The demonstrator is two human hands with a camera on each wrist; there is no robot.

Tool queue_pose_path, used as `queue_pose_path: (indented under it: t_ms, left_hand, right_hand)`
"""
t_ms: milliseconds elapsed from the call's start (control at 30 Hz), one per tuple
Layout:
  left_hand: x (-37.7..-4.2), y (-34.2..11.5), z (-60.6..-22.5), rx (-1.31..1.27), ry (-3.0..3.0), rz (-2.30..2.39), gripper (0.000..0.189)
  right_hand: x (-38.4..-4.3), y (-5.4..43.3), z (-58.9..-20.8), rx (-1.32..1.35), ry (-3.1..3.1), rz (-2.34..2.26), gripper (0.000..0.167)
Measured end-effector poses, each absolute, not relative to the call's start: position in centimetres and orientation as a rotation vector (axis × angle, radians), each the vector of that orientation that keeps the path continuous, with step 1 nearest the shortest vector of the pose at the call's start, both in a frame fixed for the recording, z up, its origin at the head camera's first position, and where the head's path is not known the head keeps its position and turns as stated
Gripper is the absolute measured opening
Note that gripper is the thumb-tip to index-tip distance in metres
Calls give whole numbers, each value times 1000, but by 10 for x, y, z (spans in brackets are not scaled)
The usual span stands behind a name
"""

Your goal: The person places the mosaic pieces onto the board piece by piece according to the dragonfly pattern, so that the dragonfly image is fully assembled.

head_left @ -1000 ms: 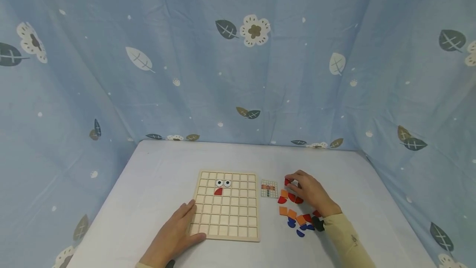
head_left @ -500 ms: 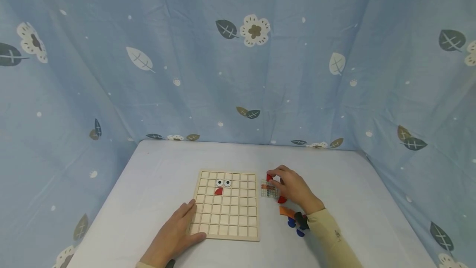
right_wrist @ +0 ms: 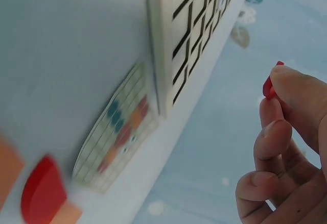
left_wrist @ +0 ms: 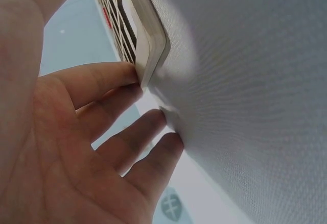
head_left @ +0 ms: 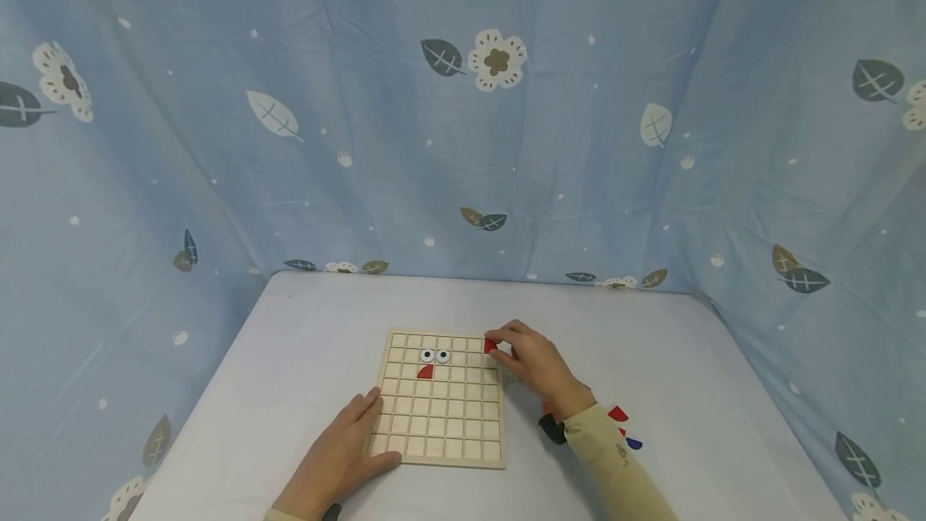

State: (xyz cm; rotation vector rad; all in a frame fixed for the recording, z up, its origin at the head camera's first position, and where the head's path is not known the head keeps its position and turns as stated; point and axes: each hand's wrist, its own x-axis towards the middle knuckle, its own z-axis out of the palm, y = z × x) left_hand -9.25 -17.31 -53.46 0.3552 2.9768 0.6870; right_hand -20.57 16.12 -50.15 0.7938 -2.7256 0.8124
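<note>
In the head view my right hand (head_left: 534,358) pinches a small red piece (head_left: 490,345) above the far right corner of the wooden grid board (head_left: 440,462). The right wrist view shows this red piece (right_wrist: 269,85) between thumb and index fingertip. My left hand (head_left: 338,455) rests at the board's near left corner, thumb along the front edge. In the left wrist view the left hand's fingers (left_wrist: 110,78) touch the board's side and the tabletop. Two round eye pieces (head_left: 435,356) lie in neighbouring cells, with a red quarter-circle piece (head_left: 426,372) just below them.
Loose red pieces (head_left: 618,413) and a blue piece (head_left: 634,443) lie right of the board, others hidden under the right arm. A printed pattern card (right_wrist: 120,127) lies beside the board. The white table (head_left: 311,320) meets a blue patterned curtain (head_left: 405,167) behind.
My right hand has carried the red piece leftward, from the loose pieces past the pattern card to over the board's far right corner. The left hand and the board stay in place.
</note>
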Motion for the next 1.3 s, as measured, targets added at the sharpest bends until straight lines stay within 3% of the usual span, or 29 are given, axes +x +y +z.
queue_pose_path:
  t_ms: [567, 1300]
  left_hand:
    - [-92, -172, -534, 360, 2982, 686, 96]
    - [-90, -174, -532, 370, 2979, 683, 96]
  right_hand:
    - [-208, 112, -495, 881, -2700, 781, 32]
    - [-208, 79, -512, 932, -2874, 545, 26]
